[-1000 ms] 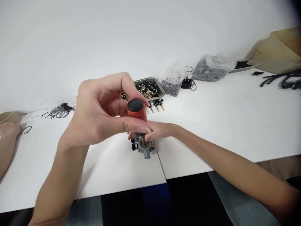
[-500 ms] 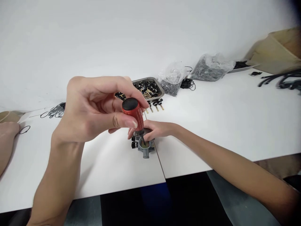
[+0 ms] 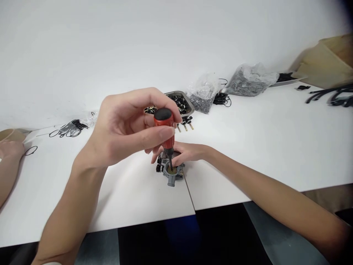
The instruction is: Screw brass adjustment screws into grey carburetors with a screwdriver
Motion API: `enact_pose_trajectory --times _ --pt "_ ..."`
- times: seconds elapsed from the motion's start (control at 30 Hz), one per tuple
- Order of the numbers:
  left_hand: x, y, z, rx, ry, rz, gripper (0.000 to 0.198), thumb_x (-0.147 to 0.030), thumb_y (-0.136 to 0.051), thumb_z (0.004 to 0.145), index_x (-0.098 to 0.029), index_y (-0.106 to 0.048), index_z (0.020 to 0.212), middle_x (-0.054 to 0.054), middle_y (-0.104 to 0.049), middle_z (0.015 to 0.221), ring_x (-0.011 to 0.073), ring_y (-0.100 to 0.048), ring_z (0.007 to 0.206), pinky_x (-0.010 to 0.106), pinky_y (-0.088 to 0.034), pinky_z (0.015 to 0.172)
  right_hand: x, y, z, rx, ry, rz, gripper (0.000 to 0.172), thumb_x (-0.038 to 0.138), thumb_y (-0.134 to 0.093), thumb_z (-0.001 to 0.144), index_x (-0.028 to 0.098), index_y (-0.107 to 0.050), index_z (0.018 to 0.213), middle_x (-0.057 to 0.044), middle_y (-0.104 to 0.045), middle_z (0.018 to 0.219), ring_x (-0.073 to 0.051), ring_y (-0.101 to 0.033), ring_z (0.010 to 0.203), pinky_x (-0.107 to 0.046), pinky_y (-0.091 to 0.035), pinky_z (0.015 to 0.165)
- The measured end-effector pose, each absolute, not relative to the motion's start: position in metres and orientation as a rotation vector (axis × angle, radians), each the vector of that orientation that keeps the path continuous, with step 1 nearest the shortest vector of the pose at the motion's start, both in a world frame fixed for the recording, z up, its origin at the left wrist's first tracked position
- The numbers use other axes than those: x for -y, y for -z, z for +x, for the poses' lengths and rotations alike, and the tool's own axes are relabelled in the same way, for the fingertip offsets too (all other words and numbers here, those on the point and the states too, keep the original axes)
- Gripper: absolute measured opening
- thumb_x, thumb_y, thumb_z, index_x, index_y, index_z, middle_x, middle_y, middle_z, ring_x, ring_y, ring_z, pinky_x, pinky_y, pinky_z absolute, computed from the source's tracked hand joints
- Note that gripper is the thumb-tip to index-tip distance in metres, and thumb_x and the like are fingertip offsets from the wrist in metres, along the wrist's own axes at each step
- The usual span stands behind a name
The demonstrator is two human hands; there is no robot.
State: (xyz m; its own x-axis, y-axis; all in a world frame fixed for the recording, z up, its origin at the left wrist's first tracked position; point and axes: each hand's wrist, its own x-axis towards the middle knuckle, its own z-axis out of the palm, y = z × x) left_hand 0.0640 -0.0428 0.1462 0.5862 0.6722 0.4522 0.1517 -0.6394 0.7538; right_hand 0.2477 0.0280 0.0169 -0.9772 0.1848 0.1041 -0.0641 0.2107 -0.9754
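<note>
My left hand (image 3: 129, 125) is closed round the red handle of a screwdriver (image 3: 164, 129) with a black cap, thumb and fingers pinching it near the top. The shaft points down into the round bore of a small grey metal part (image 3: 172, 172) that stands on the white table (image 3: 248, 147). My right hand (image 3: 183, 152) reaches in from the right and grips the far side of that grey part, fingers curled on it. A black knob sticks out on the part's left side.
Behind the hands stands a metal tray (image 3: 185, 103) of black and brass pieces, with a few (image 3: 185, 123) lying loose beside it. Two plastic bags of dark small parts (image 3: 204, 96) (image 3: 249, 81) sit further right. Black rings (image 3: 70, 129) lie at the left. Another person's arm (image 3: 8, 162) rests at the far left.
The screwdriver handle swayed left and then came back upright over the grey part's bore. My left fingers shifted their hold on the handle. My right hand stayed on the part.
</note>
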Motion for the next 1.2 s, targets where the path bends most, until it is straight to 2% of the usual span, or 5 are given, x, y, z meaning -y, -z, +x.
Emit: enact_pose_trajectory --times 0.2,0.4,0.53,1.03,1.2 --pt "0.044 -0.144 0.070 -0.611 -1.055 2.252 0.020 -0.032 -0.073 0.078 -0.018 -0.067 0.091 0.000 -0.069 0.081 0.0116 -0.065 0.073 0.024 -0.054 0.057 -0.028 -0.014 0.246 2.265 -1.875 -0.123 0.049 0.023 -0.060 0.078 0.018 -0.058 0.127 -0.009 -0.055 0.129 -0.024 -0.054 0.115 -0.037 -0.045 0.098" --pt "0.045 -0.136 0.078 -0.593 -1.198 2.187 0.029 -0.038 -0.077 0.072 -0.016 -0.064 0.086 -0.007 -0.063 0.074 0.0049 -0.059 0.067 0.020 -0.049 0.056 -0.030 -0.006 0.244 2.262 -1.865 -0.110 0.046 0.021 -0.060 0.081 0.017 -0.058 0.126 -0.010 -0.052 0.130 -0.022 -0.056 0.113 -0.036 -0.048 0.097" --pt "0.044 -0.136 0.076 -0.621 -1.199 2.177 0.032 -0.041 -0.084 0.062 -0.019 -0.067 0.078 -0.002 -0.063 0.069 0.0097 -0.061 0.065 0.021 -0.050 0.050 -0.031 -0.006 0.243 2.270 -1.817 -0.125 0.044 0.020 -0.062 0.079 0.016 -0.058 0.123 -0.009 -0.054 0.124 -0.022 -0.058 0.110 -0.034 -0.049 0.094" --pt "0.052 -0.141 0.076 -0.753 -1.179 2.060 0.033 -0.039 -0.082 0.063 -0.015 -0.069 0.082 0.000 -0.066 0.077 0.0124 -0.066 0.069 0.021 -0.055 0.055 -0.029 -0.005 0.244 2.259 -1.920 -0.100 0.048 0.023 -0.059 0.079 0.018 -0.058 0.127 -0.009 -0.052 0.130 -0.025 -0.051 0.122 -0.042 -0.040 0.107" --pt "0.046 -0.145 0.067 -0.778 -1.181 2.053 0.030 -0.032 -0.086 0.061 -0.016 -0.071 0.081 0.001 -0.068 0.075 0.0118 -0.064 0.065 0.020 -0.052 0.048 -0.029 -0.012 0.243 2.273 -1.874 -0.103 0.048 0.028 -0.060 0.078 0.018 -0.060 0.125 -0.009 -0.051 0.124 -0.023 -0.054 0.109 -0.040 -0.041 0.102"
